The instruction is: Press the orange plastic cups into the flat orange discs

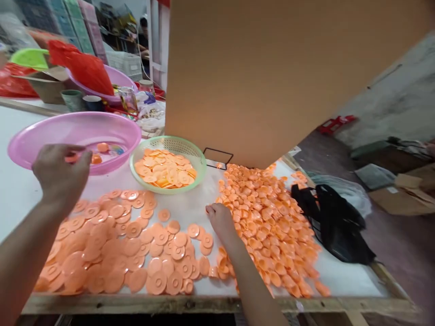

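My left hand (61, 174) is raised over the near rim of a pink basin (37, 131), fingers pinched, with a bit of a small orange plastic piece (71, 158) showing between them. Inside the basin lie a few orange pieces (102, 147). Along the left edge of a heap of small orange plastic cups (261, 222), my right hand (220, 222) is closed; a speck of orange shows at its fingertips, too small to name. Flat orange discs (132, 246) spread over the table between my arms. More discs fill a green strainer basket (163, 188) beside the basin.
A large cardboard sheet (251, 81) stands upright behind the cups. At the table's right edge lies a black bag (336, 222). Behind the basin are a red plastic bag (84, 63), cups and a cardboard box (49, 86). A person (143, 40) is in the far background.
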Available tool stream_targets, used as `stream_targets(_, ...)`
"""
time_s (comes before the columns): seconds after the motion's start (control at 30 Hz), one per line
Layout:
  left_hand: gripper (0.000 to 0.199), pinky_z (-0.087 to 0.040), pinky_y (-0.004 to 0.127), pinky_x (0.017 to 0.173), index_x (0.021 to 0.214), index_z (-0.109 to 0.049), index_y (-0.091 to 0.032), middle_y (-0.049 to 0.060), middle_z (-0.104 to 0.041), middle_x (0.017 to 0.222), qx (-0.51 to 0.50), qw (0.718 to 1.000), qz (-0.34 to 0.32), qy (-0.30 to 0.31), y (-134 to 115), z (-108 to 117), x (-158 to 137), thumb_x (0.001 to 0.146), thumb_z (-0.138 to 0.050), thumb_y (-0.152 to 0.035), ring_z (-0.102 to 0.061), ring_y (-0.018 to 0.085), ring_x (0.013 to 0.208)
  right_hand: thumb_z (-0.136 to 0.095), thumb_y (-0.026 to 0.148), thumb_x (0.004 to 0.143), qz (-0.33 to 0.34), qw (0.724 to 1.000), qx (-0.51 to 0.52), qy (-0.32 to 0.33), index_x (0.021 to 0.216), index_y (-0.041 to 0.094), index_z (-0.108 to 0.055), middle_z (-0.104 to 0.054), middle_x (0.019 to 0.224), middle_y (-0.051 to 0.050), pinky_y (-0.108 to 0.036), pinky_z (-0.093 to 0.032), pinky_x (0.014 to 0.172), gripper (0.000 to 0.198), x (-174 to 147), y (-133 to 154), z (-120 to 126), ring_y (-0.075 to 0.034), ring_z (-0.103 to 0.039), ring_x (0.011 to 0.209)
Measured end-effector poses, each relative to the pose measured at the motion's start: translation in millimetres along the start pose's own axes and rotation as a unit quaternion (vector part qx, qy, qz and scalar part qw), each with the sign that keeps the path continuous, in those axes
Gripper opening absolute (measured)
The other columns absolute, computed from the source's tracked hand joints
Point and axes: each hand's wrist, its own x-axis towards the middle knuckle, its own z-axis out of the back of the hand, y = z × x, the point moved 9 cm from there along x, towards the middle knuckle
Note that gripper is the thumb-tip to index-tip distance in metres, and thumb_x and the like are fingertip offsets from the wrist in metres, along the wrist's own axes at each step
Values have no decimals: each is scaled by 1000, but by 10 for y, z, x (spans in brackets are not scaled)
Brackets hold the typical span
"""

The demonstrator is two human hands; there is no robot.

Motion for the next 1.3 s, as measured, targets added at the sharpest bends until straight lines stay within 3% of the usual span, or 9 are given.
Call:
stream_targets(0.03, 24, -44, 31, 84, 102, -62, -20, -3, -62, 88, -50, 998, -40, 14, -194, -121, -266, 88, -51, -35, -53, 14, 82, -54, 25, 83, -10, 1000, 9, -2, 57, 19, -58, -67, 72, -7, -26, -44, 76, 28, -22, -44, 5, -19, -63, 80)
stream_targets(0.1, 11, -44, 26, 73, 84, -66, -22, -4, -64, 77, -147, 965, -131, 171, -681, -600, -957, 81, -58, -30, -55, 13, 71, -54, 25, 83, -30, 999, 37, 7, 59, 18, -58, -64, 66, -4, -24, -46, 67, 25, -70, -114, -4, -17, -63, 70)
stream_targets(0.2, 20, -40, 31, 78, 90, -71, -28, 0, -69, 87, -170, 867, -268, 385, -1392, -1253, -1981, 72, -69, -21, -59, 19, 89, -52, 26, 82, -56, 994, 86, 37, 63, 18, -58, -61, 60, 0, -21, -47, 51, 21, -137, -161, -37, -13, -60, 52)
stream_targets(0.27, 21, -36, 36, 81, 89, -72, -28, 3, -68, 91, -150, 828, -304, 446, -1642, -1535, -2288, 70, -71, -20, -57, 23, 97, -52, 24, 79, -71, 990, 109, 50, 65, 18, -57, -60, 58, 2, -20, -46, 45, 16, -154, -166, -40, -12, -60, 46)
stream_targets(0.5, 22, -35, 36, 83, 96, -72, -27, 4, -64, 94, -120, 887, -200, 399, -1458, -1868, -1971, 74, -72, -29, -55, 24, 98, -57, 14, 68, -126, 964, 225, 64, 72, 19, -54, -52, 47, 9, -17, -44, 38, 7, -14, -126, -110, -10, -53, 37)
stream_targets(0.73, 10, -40, 30, 78, 80, -75, -26, 3, -65, 83, -169, 889, -148, 398, -1361, -1922, -1948, 78, -67, -31, -58, 20, 87, -59, 8, 66, -117, 971, 169, 125, 62, 18, -59, -49, 38, 8, -17, -37, 36, 11, 176, 116, -464, -9, -48, 33)
stream_targets(0.97, 16, -42, 24, 63, 77, -74, -21, -1, -69, 73, -190, 854, -35, 483, -1319, -2017, -1838, 73, -59, -23, -61, 16, 71, -56, 4, 64, -94, 981, 97, 138, 60, 19, -60, -49, 37, 7, -18, -34, 37, 16, 219, 242, -447, -10, -48, 33)
stream_targets(1.13, 14, -34, 25, 53, 64, -69, -20, -1, -64, 61, -131, 861, 26, 491, -1237, -2105, -1846, 69, -60, -30, -58, 16, 61, -57, 7, 67, -103, 981, 75, 146, 63, 19, -63, -50, 39, 6, -18, -33, 36, 14, 226, 167, -542, -10, -49, 34)
stream_targets(1.3, 16, -32, 26, 57, 60, -65, -20, 1, -63, 62, -97, 878, 17, 469, -1337, -2040, -1838, 69, -58, -30, -58, 17, 65, -57, 9, 73, -97, 983, 60, 143, 69, 18, -67, -56, 44, 4, -19, -37, 37, 14, 169, 235, -537, -11, -53, 35)
